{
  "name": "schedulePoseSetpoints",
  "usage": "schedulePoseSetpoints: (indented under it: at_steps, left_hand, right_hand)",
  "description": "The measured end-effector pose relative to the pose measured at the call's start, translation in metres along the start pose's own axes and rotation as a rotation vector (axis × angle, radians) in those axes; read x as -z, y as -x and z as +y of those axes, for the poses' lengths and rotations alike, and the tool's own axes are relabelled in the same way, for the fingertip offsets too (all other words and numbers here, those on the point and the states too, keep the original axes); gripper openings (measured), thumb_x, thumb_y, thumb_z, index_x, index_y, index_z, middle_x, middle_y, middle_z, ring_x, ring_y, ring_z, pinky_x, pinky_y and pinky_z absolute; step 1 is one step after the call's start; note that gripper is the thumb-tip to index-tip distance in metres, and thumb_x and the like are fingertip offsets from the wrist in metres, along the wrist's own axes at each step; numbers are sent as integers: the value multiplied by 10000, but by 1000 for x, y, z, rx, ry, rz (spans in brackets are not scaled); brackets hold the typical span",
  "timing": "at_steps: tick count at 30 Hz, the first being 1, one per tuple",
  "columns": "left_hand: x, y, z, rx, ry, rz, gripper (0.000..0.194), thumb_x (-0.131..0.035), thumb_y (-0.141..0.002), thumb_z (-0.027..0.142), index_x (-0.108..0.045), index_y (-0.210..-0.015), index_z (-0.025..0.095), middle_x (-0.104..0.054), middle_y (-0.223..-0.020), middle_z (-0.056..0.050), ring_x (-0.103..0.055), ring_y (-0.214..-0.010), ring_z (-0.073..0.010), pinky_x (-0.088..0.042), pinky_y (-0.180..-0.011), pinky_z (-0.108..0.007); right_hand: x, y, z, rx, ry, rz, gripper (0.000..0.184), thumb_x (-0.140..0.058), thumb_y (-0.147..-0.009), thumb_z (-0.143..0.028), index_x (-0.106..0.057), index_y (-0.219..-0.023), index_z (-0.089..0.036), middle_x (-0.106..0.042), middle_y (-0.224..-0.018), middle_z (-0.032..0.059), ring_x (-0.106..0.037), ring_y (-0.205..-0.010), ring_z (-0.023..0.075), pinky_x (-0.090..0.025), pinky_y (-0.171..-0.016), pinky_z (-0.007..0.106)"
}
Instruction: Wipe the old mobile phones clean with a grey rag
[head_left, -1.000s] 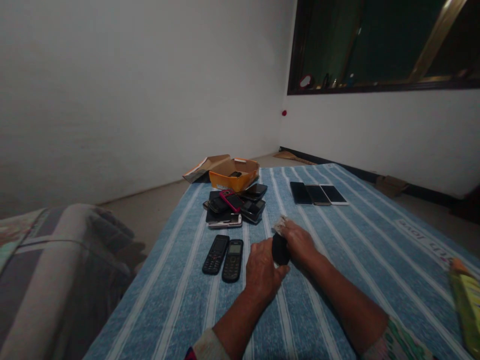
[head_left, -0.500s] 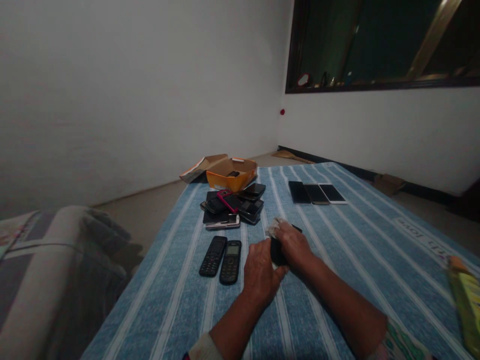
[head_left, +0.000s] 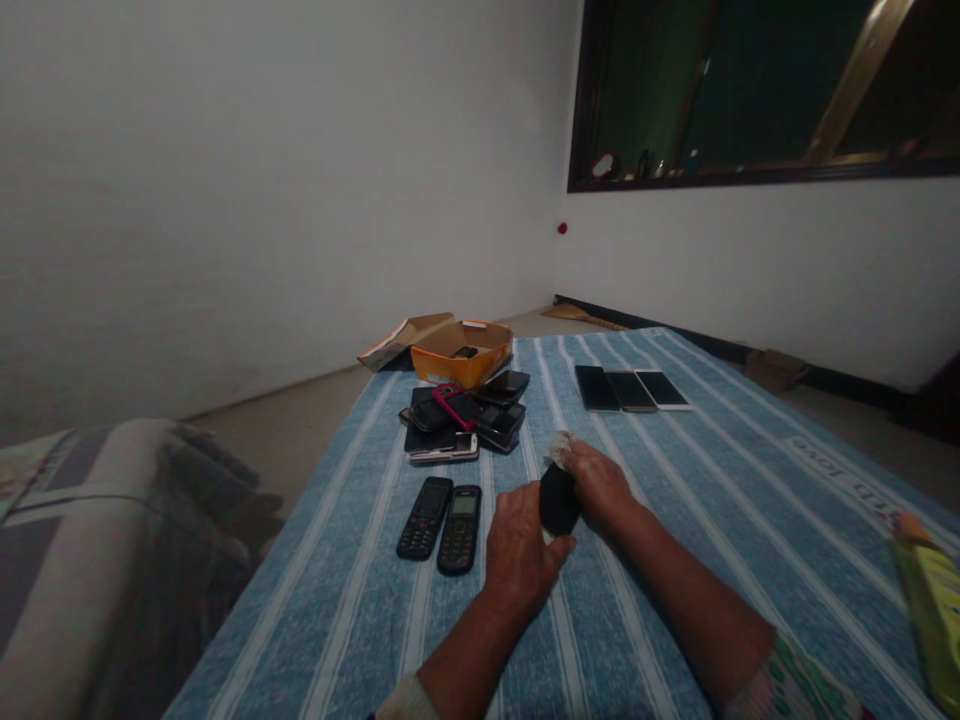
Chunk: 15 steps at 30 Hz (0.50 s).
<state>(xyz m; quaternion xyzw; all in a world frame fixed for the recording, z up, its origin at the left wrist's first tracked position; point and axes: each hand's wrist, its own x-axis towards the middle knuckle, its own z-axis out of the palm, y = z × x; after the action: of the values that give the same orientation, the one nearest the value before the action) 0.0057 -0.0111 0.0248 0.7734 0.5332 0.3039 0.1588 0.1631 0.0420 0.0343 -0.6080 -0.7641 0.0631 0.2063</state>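
An open orange box (head_left: 448,371) holds a dark item (head_left: 465,352); the left hand (head_left: 517,543) grips a black object (head_left: 559,500), the right hand (head_left: 598,484) a crumpled pale cloth (head_left: 559,447) against it.

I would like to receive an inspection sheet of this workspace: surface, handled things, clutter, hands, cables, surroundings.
Surface: blue, white-striped cloth.
Handled things: black item, probably a phone; crumpled whitish wad, cloth or tissue unclear.
Clutter: two keypad phones side by side; phone pile before an open orange box; three touchscreen phones in a row; yellow-green container at right edge.
Hands: left hand holds the black item; right hand grips the wad at its far end.
Cables: nothing seen.
Surroundings: white wall; dark-framed window; fabric-draped furniture at left.
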Motion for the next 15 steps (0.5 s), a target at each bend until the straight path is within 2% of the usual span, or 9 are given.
schedulePoseSetpoints:
  at_steps: [5, 10, 15]
  left_hand:
    - [1, 0, 1, 10, -8, -17, 430, -729, -708, 196, -540, -1092, 222, -614, -1072, -43, -531, -1035, -263, -447, -905, -396]
    - [1, 0, 1, 24, -6, -31, 503, -737, -698, 195, -516, -1149, 215, -602, -1096, -43, -518, -1048, -269, -438, -930, -406]
    - [1, 0, 0, 8, -2, -27, 465, -716, -712, 202, -526, -1136, 223, -604, -1080, -47, -524, -1032, -271, -443, -907, -412]
  right_hand:
    - [5, 9, 0, -40, 24, -15, 484, -376, -891, -32, -633, -1274, -179, -531, -1431, 92, -448, -1351, 220, -383, -1079, 327]
    - [8, 21, -5, -47, 77, -24, 427, -380, -910, -60, -659, -1221, -148, -591, -1348, 132, -502, -1301, 240, -408, -1055, 334]
    - [4, 34, -9, -34, 36, 12, 425, -409, -897, -65, -657, -1226, -169, -556, -1397, 118, -470, -1331, 256, -404, -1070, 355]
